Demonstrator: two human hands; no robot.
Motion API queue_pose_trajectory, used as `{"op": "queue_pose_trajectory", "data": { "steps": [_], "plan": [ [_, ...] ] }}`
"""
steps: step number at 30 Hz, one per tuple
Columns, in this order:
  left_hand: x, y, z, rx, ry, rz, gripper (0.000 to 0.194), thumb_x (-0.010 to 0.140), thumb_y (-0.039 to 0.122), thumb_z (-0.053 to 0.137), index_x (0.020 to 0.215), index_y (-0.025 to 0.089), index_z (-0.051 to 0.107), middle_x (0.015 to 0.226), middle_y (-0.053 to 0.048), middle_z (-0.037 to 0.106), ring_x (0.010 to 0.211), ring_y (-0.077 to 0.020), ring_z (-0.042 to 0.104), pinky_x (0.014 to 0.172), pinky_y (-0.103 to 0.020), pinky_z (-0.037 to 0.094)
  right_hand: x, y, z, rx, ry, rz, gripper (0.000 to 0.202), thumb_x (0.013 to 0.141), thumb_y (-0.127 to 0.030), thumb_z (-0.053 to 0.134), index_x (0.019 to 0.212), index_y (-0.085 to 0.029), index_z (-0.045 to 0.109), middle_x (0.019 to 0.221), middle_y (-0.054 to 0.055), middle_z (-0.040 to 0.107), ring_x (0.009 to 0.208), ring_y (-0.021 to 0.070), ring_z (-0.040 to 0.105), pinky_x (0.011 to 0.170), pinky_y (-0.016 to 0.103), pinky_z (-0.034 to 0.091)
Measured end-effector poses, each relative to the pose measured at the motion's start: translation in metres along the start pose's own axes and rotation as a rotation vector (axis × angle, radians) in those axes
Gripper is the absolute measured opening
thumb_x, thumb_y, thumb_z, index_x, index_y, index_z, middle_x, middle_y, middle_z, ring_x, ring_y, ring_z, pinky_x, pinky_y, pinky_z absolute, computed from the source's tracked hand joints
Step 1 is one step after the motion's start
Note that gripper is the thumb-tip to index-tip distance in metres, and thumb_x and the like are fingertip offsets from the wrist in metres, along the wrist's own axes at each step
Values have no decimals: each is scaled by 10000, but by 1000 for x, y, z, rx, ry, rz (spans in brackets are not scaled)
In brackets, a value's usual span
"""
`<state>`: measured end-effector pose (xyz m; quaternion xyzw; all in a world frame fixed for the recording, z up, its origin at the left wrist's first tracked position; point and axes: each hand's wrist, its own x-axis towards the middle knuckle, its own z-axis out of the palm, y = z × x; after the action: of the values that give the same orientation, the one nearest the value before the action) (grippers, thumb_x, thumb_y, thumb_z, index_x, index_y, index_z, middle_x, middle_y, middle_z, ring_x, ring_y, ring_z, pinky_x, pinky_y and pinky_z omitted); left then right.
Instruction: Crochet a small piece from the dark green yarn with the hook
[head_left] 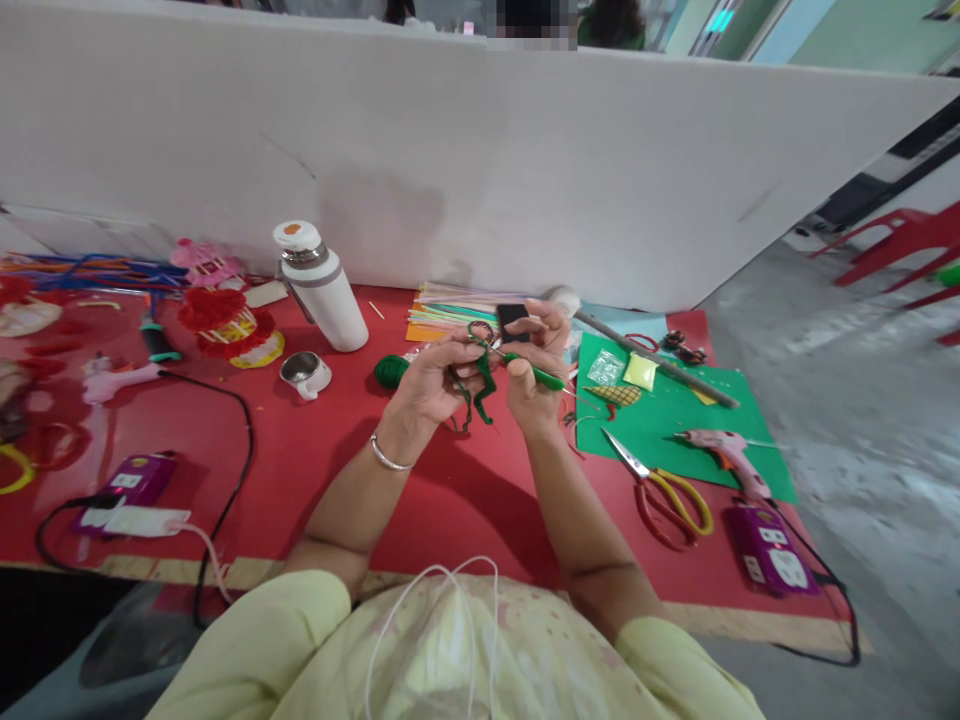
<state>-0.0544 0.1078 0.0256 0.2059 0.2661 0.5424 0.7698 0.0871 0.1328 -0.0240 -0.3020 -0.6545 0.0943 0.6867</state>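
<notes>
Above the red tabletop, my left hand (435, 385) pinches a small dark green crocheted piece (485, 385) whose strands hang below the fingers. My right hand (538, 370) grips a crochet hook with a green handle (547, 379), its metal end reaching into the green piece between the hands. A ball of green yarn (391, 372) lies just left of my left hand. Behind my right hand is a black phone-like object (513, 321), partly covered by the fingers.
Left stand a white thermos (330, 300), a metal-lined cup (305, 374), red and pink crafts (225, 325) and a corded glue gun (120, 380). Right are scissors (664, 492), a pink glue gun (731, 458), a stick (660, 360) and a purple power strip (771, 550). A white partition (487, 160) rises behind.
</notes>
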Motion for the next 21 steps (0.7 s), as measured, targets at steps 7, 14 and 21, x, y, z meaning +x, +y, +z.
{"op": "queue_pose_trajectory", "data": {
  "steps": [7,14,21],
  "plan": [
    [2,-4,1,-70,-6,-57,205,659,12,813,777,142,708,584,57,589,409,1,374,401,-118,278,-2,7,-4,-91,-6,36,644,1003,-748,436,762,-242,753,1104,99,641,1036,248,686,938,486,659],
    [5,-7,-3,-110,-45,-25,161,670,40,796,743,134,687,588,37,614,390,14,346,363,-94,233,-1,5,-4,-103,-24,15,634,997,-749,460,774,-228,745,1201,112,615,1067,253,659,968,506,646],
    [8,-8,-1,-67,-16,-17,187,677,50,749,678,151,591,498,87,440,377,-6,352,374,-124,276,-18,13,-1,-54,83,-40,438,912,-663,704,828,-242,790,1313,114,536,1114,297,666,824,471,681]
  ]
}}
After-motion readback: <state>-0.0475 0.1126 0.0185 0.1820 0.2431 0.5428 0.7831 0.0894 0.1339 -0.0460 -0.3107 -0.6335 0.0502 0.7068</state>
